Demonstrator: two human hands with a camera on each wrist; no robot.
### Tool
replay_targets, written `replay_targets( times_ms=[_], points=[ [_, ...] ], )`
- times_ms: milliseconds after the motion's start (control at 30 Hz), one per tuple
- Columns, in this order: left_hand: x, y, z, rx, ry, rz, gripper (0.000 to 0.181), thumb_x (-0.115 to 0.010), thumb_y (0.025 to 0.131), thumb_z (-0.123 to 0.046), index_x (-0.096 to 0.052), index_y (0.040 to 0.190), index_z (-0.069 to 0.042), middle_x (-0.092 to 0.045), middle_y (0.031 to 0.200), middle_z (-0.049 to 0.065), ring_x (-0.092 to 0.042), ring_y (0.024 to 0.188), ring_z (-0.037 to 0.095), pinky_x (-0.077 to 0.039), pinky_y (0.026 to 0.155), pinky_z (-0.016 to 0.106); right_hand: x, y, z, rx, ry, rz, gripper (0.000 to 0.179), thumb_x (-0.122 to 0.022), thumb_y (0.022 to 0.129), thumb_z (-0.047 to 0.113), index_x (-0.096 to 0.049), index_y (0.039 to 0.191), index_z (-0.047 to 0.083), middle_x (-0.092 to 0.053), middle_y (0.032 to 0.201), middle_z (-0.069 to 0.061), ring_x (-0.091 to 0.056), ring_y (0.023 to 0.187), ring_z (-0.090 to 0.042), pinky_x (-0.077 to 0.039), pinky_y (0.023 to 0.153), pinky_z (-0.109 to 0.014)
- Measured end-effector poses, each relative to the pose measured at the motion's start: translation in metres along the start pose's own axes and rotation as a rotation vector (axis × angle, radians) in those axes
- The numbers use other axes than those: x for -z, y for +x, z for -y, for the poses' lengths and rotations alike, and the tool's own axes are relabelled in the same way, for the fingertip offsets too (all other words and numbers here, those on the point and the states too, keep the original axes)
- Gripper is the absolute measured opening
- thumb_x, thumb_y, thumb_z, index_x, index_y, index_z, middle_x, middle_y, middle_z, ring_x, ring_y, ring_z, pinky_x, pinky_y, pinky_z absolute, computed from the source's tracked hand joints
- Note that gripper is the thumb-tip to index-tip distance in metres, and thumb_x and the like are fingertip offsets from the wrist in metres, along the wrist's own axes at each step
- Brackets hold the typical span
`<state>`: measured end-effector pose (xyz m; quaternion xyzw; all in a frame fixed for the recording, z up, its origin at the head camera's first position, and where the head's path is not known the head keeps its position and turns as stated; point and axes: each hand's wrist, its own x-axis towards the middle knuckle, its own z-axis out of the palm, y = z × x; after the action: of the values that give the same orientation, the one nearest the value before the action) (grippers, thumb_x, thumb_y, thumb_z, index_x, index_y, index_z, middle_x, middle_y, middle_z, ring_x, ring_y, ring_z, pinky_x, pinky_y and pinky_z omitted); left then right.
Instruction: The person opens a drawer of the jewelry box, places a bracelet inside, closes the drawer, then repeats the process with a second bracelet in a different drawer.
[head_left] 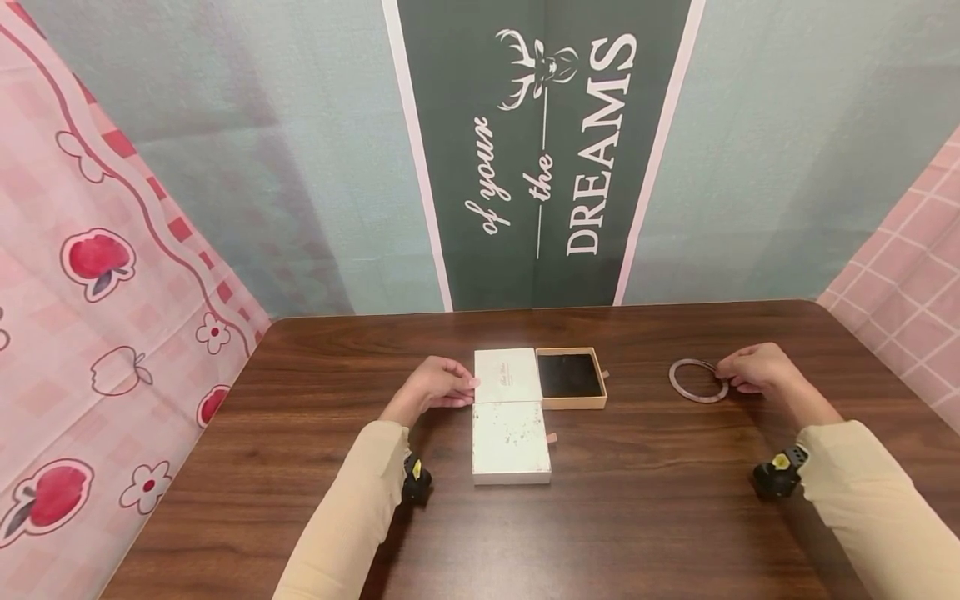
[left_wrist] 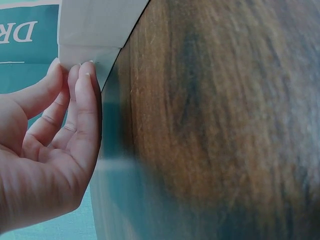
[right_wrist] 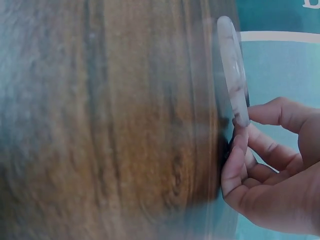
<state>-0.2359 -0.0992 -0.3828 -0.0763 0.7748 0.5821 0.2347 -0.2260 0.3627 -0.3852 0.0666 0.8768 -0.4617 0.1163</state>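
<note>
My left hand [head_left: 442,382] grips the left edge of a white box sleeve [head_left: 507,375] with thin lettering on top. Its thumb and fingertips meet the sleeve's edge in the left wrist view. Out of the sleeve's right side stands a tan drawer [head_left: 600,402] with a black pad [head_left: 570,375] inside. Off to the right, my right hand [head_left: 756,368] pinches a pale, marbled bangle [head_left: 681,389] at its right side between thumb and fingers. Seen edge-on in the right wrist view, the bangle [right_wrist: 231,65] is tilted close over the table.
A second white box [head_left: 510,442], speckled on top with a small pink tab [head_left: 552,438], lies directly in front of the sleeve. All of this is on a dark brown wooden table [head_left: 637,517]. Behind it hangs a grey-green printed cloth [head_left: 330,167].
</note>
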Motion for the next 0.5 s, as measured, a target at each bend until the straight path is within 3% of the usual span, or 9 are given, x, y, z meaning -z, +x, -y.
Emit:
replay_targets(
  times_ms=[133,367,500],
  points=[
    [0.0,0.003,0.002,-0.003,0.001,-0.006,0.013,-0.068,0.08,-0.006,-0.061,0.088,0.003,-0.062,0.075,0.012,-0.062,0.062,0.017,-0.055,0.064,0.029,0.003,-0.002,-0.005,0.054,0.015,0.059,0.011,-0.056,0.083,0.001,-0.065,0.082,-0.005,-0.059,0.07,0.007,-0.052,0.06,-0.005,-0.049,0.057,-0.023],
    [0.0,0.002,0.002,-0.015,0.002,0.002,0.013,-0.068,0.08,-0.005,-0.061,0.087,0.003,-0.061,0.074,0.012,-0.062,0.061,0.017,-0.055,0.063,0.028,0.008,0.001,-0.009,0.024,0.041,0.115,0.012,-0.053,0.087,0.005,-0.064,0.084,0.002,-0.06,0.075,0.007,-0.056,0.065,-0.004,-0.051,0.062,-0.024],
    [-0.001,0.002,0.002,-0.013,-0.01,0.002,0.012,-0.067,0.081,-0.004,-0.06,0.087,0.004,-0.061,0.072,0.011,-0.061,0.06,0.016,-0.055,0.062,0.028,0.01,0.004,-0.012,-0.004,0.136,0.164,0.015,-0.05,0.09,0.005,-0.064,0.087,0.001,-0.062,0.076,0.007,-0.058,0.067,-0.004,-0.051,0.063,-0.023]
  ],
)
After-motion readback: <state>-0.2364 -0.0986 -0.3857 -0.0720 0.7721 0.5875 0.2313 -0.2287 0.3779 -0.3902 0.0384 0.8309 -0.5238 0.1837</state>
